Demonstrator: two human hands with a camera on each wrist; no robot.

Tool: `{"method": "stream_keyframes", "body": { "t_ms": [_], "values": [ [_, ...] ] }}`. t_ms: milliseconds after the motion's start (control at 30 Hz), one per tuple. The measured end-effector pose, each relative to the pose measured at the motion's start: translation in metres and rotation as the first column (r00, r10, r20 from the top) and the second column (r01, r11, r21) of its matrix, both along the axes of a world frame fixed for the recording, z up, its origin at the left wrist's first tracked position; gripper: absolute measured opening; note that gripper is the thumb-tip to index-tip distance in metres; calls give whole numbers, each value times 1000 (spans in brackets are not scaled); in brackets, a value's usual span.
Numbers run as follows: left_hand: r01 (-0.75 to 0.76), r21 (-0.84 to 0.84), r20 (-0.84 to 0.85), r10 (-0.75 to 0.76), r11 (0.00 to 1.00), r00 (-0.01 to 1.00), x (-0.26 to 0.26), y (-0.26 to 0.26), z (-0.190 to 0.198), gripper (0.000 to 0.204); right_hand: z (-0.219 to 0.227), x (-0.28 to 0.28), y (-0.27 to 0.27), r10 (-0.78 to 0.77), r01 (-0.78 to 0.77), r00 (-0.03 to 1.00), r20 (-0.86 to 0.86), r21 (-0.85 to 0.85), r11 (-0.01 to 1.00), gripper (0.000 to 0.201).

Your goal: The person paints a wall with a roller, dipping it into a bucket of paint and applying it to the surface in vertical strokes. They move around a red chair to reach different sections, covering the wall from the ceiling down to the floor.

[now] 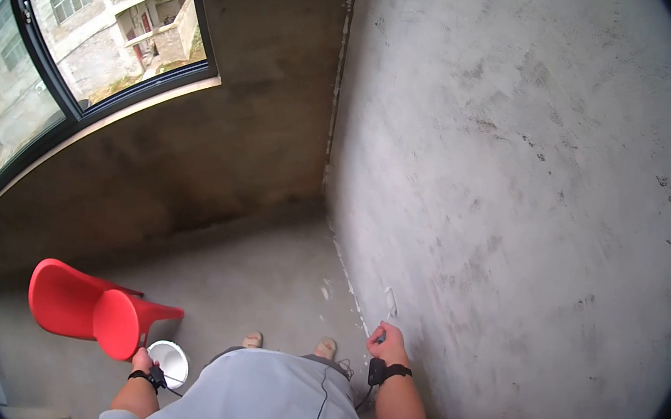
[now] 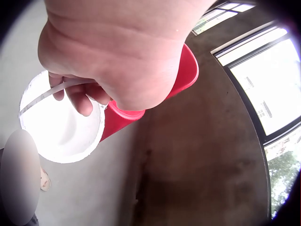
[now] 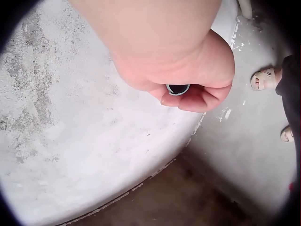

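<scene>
Left hand (image 1: 143,360): fingers hooked round the white bucket (image 1: 168,362)'s handle (image 2: 42,98), 7 o'clock
Right hand (image 1: 391,346): fingers wrapped round a white-headed tool (image 1: 392,303), 5 o'clock by the wall (image 1: 517,232)
Risk: bucket could tip if it snags the red chair (image 1: 118,325), tbh

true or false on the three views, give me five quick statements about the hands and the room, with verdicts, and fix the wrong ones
1. The left hand holds the handle of a white bucket. True.
2. The chair is blue. False: the chair is red.
3. The right hand holds nothing. False: it grips a tool grip with a round end.
4. The pale wall has darker grey patches on it. True.
5. The window is at the lower right of the head view. False: the window is at the upper left.
</scene>
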State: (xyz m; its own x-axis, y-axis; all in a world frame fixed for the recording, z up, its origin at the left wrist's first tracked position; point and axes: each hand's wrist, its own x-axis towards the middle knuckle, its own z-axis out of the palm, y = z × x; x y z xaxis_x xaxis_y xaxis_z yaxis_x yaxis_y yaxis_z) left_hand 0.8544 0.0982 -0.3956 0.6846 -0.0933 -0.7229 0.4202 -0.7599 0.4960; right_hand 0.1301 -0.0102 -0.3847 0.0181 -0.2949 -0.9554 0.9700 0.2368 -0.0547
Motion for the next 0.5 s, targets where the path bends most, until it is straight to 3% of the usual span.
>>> {"method": "stream_keyframes", "body": {
  "t_ms": [67, 233, 500],
  "values": [
    [-11, -9, -7, 11, 1000, 1000, -7, -15, -2, 34, 12, 5, 13, -47, 47, 999, -11, -12, 999, 12],
    [174, -12, -50, -174, 985, 983, -4, -51, -44, 32, 44, 16, 39, -127, 129, 992, 26, -86, 988, 17],
    [438, -42, -176, -438, 898, 882, -44, -142, -42, 25, 112, 48, 94, -181, 163, 978, -101, -168, 972, 19]
  ]
}}
